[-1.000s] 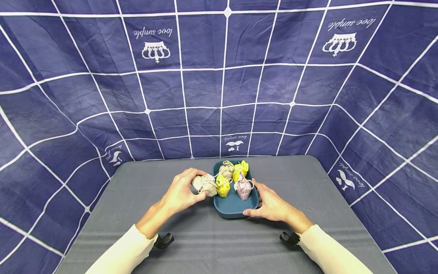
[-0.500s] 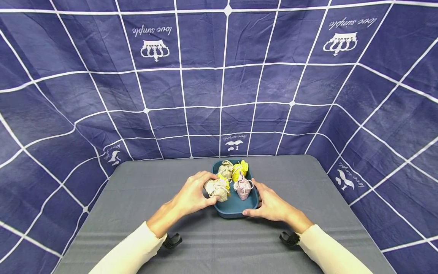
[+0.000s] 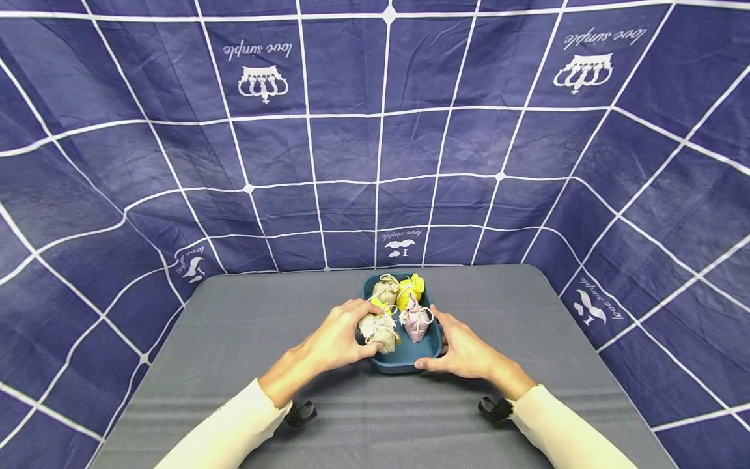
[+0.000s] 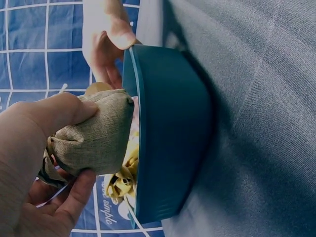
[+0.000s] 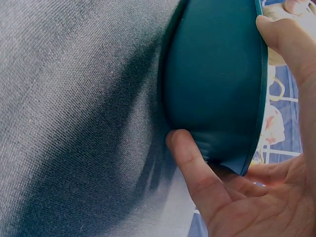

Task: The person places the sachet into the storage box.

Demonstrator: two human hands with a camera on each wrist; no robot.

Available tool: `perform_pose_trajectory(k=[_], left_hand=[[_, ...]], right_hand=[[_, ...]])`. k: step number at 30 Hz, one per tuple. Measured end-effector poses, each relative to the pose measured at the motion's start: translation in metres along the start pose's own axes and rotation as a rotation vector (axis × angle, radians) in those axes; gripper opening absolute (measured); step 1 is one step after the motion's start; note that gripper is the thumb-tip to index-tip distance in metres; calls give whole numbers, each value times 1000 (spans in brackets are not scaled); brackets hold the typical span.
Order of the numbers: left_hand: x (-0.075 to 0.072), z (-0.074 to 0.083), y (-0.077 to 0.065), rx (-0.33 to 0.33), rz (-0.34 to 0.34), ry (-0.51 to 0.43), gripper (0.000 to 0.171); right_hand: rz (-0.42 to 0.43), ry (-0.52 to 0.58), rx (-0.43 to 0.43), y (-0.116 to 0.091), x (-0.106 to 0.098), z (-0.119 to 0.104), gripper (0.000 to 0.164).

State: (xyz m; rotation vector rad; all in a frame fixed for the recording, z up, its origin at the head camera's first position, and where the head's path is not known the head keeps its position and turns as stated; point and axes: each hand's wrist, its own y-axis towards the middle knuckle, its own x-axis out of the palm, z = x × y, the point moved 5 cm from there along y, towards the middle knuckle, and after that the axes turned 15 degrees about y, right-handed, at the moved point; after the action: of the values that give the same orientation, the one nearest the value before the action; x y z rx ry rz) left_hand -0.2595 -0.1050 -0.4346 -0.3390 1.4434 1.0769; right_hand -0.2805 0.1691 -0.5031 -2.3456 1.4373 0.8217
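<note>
My left hand (image 3: 341,335) grips a beige drawstring pouch (image 3: 381,332) between thumb and fingers, over the front left part of a blue bin (image 3: 400,370). In the left wrist view, the held pouch (image 4: 101,136) hangs beside the bin's rim, its tied neck toward the palm. My right hand (image 3: 469,350) holds the bin's right front side; in the right wrist view the thumb lies on the rim and a finger presses low on the outer wall (image 5: 215,74). Inside the bin sit a khaki pouch (image 3: 385,290), a yellow pouch (image 3: 411,290) and a pink pouch (image 3: 416,322). Another yellow pouch (image 3: 379,303) is mostly hidden behind the held one.
The bin stands on a grey cloth-covered table (image 3: 258,326). Blue curtains (image 3: 351,150) with white grid lines rise behind and along both sides of it. A black strap device (image 3: 300,413) is on the left wrist, and another black device (image 3: 495,409) on the right.
My left hand has carried the beige pouch rightward and slightly nearer me, from beside the bin to over its front left part, covering one yellow pouch. The right hand has stayed on the bin.
</note>
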Motion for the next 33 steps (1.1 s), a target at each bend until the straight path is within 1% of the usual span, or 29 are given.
perform_pose_trajectory(k=[5,12,17,21,26,33], left_hand=[[4,2,0,16,-10,5,55],[10,4,-2,32,-17,12,51],[9,1,-6,33,-53,41,55],[8,-2,-10,4,-79,70,59],[5,-9,-14,-46,-58,93,56],[1,-22,-22,-137,-44,110,49]], right_hand=[[5,0,-13,0,1,-1,132],[2,1,1,-1,2,0,133],[-8,39,8,0,4,-1,133],[-7,22,6,1,4,-2,133],[-6,-15,-1,2,4,-3,134],[-7,-22,29,0,5,0,135]])
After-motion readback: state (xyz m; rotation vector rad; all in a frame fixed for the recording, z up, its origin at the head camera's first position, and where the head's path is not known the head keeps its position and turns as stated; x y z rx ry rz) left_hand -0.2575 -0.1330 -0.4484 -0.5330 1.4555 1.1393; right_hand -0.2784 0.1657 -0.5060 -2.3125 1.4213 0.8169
